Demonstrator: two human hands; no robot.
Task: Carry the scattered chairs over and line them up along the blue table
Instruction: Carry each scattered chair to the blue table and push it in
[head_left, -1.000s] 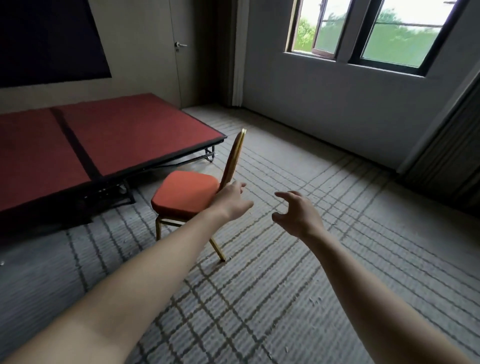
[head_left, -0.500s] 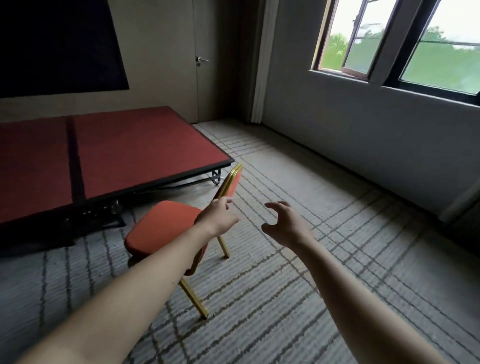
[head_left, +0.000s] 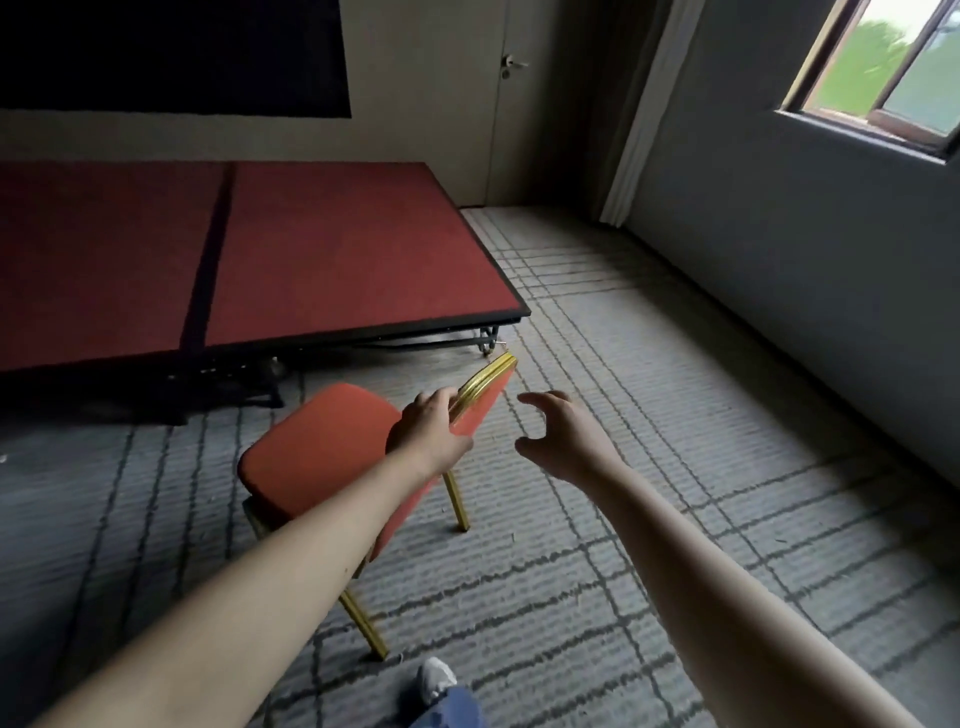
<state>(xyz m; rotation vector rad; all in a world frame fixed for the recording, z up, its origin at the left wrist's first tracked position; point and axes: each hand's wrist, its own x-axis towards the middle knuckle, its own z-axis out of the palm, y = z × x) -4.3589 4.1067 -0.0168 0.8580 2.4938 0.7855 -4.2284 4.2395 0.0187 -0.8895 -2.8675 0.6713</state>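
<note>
On the carpet (head_left: 675, 395), left hand (head_left: 428, 432) gripping chair (head_left: 322, 447) back, right hand (head_left: 567, 437) splayed, empty, alongside.

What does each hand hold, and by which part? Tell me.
The left hand grips the chair by the top edge of its backrest; the right hand holds nothing.

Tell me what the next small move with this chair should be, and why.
Probably bring the right grip onto the backrest of the chair. The left grip holds the backrest's top edge, while the right grip hovers open beside it, touching nothing. A second hold would likely steady the chair for lifting.
</note>
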